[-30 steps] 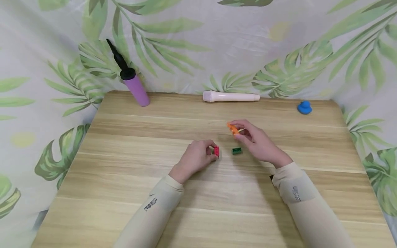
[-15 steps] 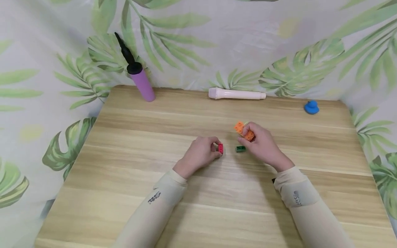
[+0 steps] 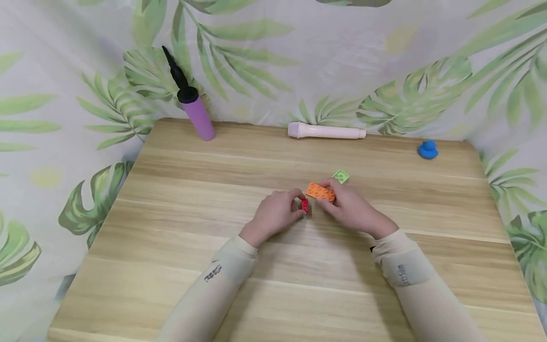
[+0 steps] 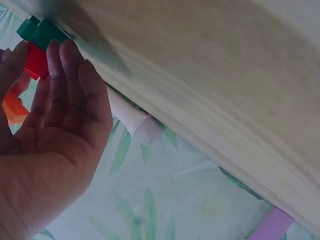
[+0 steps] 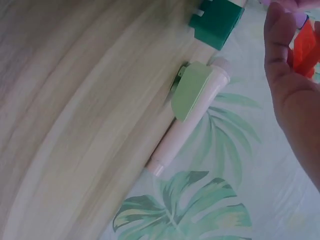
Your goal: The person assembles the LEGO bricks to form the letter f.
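My left hand [image 3: 274,213] pinches a small red brick [image 3: 305,205] between thumb and forefinger, low over the table. Just to its right, my right hand [image 3: 356,209] grips a longer orange studded brick [image 3: 319,191], its studs facing the head camera. The two bricks are close together; whether they touch I cannot tell. A dark green brick [image 5: 217,24] stands on the table in the right wrist view, and in the left wrist view this green brick [image 4: 41,33] is beside the red one; the head view hides it. Behind the right fingers lies a light green piece [image 3: 341,176].
Along the back edge of the wooden table [image 3: 205,294] lie a pale pink microphone [image 3: 326,131] and, at right, a blue rubber duck [image 3: 428,149]. A purple pump [image 3: 197,116] with a black end stands back left. Leaf-patterned cloth [image 3: 256,61] hangs behind.
The orange brick has turned studs-up and, over the last half second, moved left with my right hand towards the red brick. The light green piece has come into view; the dark green brick is now covered.
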Demonstrator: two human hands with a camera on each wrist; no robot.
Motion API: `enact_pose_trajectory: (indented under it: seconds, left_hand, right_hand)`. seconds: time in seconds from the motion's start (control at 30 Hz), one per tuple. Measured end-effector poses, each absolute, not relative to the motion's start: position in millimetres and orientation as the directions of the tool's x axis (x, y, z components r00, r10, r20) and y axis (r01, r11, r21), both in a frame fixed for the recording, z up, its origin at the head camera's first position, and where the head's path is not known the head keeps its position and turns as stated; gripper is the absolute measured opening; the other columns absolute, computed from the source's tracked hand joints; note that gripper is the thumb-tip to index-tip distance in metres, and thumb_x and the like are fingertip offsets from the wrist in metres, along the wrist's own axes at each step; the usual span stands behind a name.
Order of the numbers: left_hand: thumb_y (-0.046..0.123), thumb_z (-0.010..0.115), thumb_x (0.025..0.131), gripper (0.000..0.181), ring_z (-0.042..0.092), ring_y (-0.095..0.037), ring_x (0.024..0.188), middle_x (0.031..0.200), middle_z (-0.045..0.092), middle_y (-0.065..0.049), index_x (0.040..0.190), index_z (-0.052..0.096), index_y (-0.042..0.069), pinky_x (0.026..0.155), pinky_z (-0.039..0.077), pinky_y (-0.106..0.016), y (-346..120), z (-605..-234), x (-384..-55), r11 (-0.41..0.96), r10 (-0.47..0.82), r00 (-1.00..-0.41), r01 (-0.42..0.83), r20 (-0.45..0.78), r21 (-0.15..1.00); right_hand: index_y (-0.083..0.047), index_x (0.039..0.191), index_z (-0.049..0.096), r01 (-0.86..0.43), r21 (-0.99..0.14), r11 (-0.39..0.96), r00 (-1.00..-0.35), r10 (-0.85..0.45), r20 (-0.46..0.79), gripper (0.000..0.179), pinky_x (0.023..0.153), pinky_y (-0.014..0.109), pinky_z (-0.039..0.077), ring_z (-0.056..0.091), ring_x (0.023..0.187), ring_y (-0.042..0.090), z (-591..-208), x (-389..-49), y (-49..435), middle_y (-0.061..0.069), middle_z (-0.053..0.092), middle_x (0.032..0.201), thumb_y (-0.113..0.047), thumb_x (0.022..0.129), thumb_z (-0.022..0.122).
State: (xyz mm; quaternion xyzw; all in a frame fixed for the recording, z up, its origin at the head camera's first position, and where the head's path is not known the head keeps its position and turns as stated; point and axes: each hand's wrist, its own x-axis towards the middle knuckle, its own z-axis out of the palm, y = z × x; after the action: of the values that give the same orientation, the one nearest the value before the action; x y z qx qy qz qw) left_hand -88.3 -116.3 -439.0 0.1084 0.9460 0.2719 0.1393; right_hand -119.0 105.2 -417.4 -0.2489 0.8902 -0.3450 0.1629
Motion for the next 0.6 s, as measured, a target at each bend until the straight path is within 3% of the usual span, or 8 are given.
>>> enact_pose_trajectory:
  seconds: [0.13, 0.27, 0.4, 0.6]
  left_hand:
    - [0.032, 0.083, 0.094, 0.057, 0.061, -0.012, 0.074, 0.088, 0.069, 0.005, 0.143, 0.061, 0.014, 0.067, 0.051, -0.030, -119.1, -438.8, -86.2, 0.821, 0.285, -0.940, 0.138, -0.189, 0.554]
    - [0.037, 0.087, 0.090, 0.070, 0.067, -0.015, 0.088, 0.116, 0.072, -0.003, 0.149, 0.056, 0.014, 0.079, 0.055, -0.036, -125.3, -430.6, -83.1, 0.758, 0.262, -0.959, 0.133, -0.111, 0.639]
    - [0.034, 0.086, 0.092, 0.060, 0.071, -0.020, 0.100, 0.135, 0.067, -0.006, 0.143, 0.062, 0.013, 0.086, 0.058, -0.039, -129.1, -420.7, -82.0, 0.704, 0.258, -0.966, 0.175, -0.019, 0.688]
    - [0.027, 0.083, 0.095, 0.037, 0.072, -0.018, 0.100, 0.124, 0.073, -0.002, 0.127, 0.072, 0.012, 0.085, 0.059, -0.038, -130.8, -419.0, -82.1, 0.723, 0.252, -0.968, 0.189, 0.001, 0.664]
  right_hand:
    - [-0.003, 0.143, 0.057, -0.370, -0.686, 0.627, -0.807, -0.582, -0.096, 0.044, 0.085, 0.039, 0.053, 0.064, 0.101, 0.023, -418.9, -118.6, 102.2, 0.014, 0.069, 0.126, -0.025, 0.106, 0.067]
    - [-0.006, 0.141, 0.062, -0.417, -0.671, 0.613, -0.796, -0.602, -0.056, 0.041, 0.092, 0.043, 0.054, 0.064, 0.108, 0.024, -417.2, -117.1, 101.7, 0.010, 0.067, 0.133, -0.024, 0.105, 0.069]
    - [-0.006, 0.142, 0.063, -0.450, -0.661, 0.601, -0.787, -0.616, -0.024, 0.042, 0.097, 0.046, 0.054, 0.064, 0.113, 0.025, -414.9, -116.0, 102.2, 0.009, 0.064, 0.134, -0.022, 0.105, 0.070]
    - [-0.005, 0.142, 0.065, -0.494, -0.643, 0.586, -0.768, -0.641, 0.006, 0.043, 0.103, 0.049, 0.054, 0.064, 0.121, 0.028, -413.4, -114.7, 97.9, 0.011, 0.063, 0.135, -0.022, 0.104, 0.071]
